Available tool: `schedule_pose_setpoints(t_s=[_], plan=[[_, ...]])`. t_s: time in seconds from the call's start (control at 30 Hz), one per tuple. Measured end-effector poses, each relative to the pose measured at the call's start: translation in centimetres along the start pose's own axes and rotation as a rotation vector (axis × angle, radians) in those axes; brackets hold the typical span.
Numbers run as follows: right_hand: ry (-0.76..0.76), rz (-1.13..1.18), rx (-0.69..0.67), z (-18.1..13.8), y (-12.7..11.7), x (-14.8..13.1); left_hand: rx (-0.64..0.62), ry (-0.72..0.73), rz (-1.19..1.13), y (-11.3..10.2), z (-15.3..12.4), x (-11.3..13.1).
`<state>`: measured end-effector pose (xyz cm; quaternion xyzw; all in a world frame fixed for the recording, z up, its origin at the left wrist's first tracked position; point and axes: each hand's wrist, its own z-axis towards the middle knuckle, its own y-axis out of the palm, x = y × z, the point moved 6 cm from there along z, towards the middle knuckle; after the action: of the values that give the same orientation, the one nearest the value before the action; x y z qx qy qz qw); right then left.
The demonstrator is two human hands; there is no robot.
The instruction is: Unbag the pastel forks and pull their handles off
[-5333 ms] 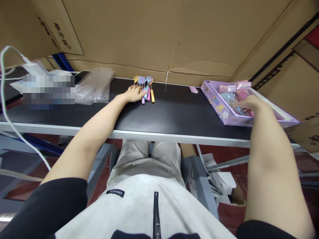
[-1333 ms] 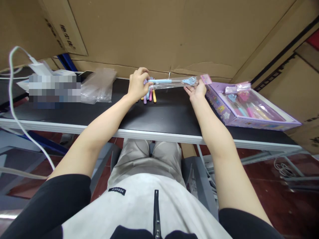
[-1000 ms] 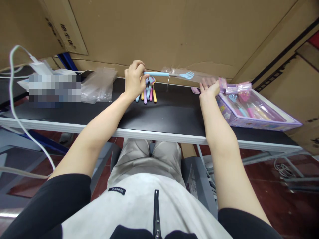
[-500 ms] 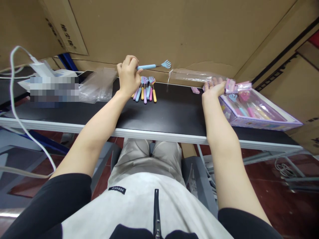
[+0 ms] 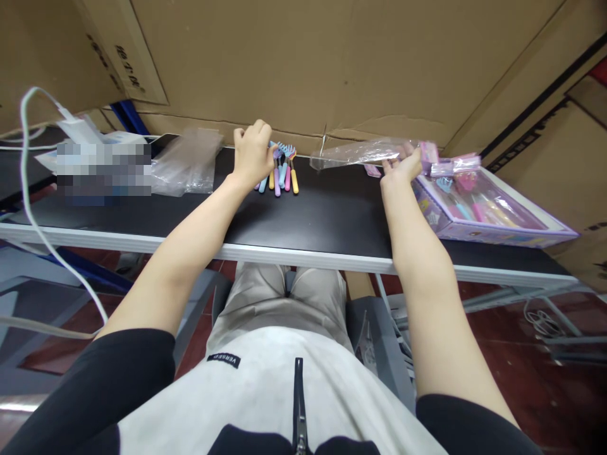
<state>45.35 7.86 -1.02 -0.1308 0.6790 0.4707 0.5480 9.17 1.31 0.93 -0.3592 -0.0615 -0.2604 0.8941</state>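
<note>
My left hand is closed at the far left of a small pile of back scratchers, with claw-shaped heads and purple, blue, pink and yellow handles. A bit of blue back scratcher shows at its fingertips; the rest is hidden by the hand or blends into the pile. On the right, my right hand grips the end of a long clear plastic sleeve, which stretches leftward above the tabletop. Just beyond that hand is a small pink packet, at the corner of a purple display box holding more scratchers.
Crumpled clear bags and a white charger with its cable lie on the left of the black table. A small pink card lies near the back edge. Cardboard walls stand behind.
My left hand has come down to the pile with the blue back scratcher. My right hand has shifted slightly left and lifted the clear sleeve.
</note>
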Motion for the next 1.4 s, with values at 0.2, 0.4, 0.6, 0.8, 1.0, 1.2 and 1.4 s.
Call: schedule_pose_setpoints(t_s=[0.2,0.4,0.6,0.8,1.0,1.2,1.4], plan=[[-0.086,-0.183,-0.105,1.0,0.6,0.4,-0.154,-0.002,0.062,2.1,-0.3,-0.2],[-0.067,-0.185,-0.129,0.1,1.2,0.3,-0.290,-0.003,0.013,3.6,-0.5,-1.1],[0.025,-0.169,-0.228,-1.1,2.7,1.7,-0.379,-0.063,0.024,4.0,-0.7,-1.2],[0.267,-0.261,-0.500,-7.4,5.2,4.2,-0.357,-0.241,-0.284,3.8,-1.1,0.7],[0.487,-0.363,-0.735,-14.2,6.4,5.8,-0.386,-0.487,-0.661,5.4,-2.2,2.2],[0.562,-0.361,-0.825,-16.8,6.6,6.1,-0.354,-0.573,-0.736,4.7,-2.5,2.5],[0.488,-0.352,-0.841,-16.4,6.9,6.6,-0.275,-0.730,-0.884,5.0,-2.3,1.7]])
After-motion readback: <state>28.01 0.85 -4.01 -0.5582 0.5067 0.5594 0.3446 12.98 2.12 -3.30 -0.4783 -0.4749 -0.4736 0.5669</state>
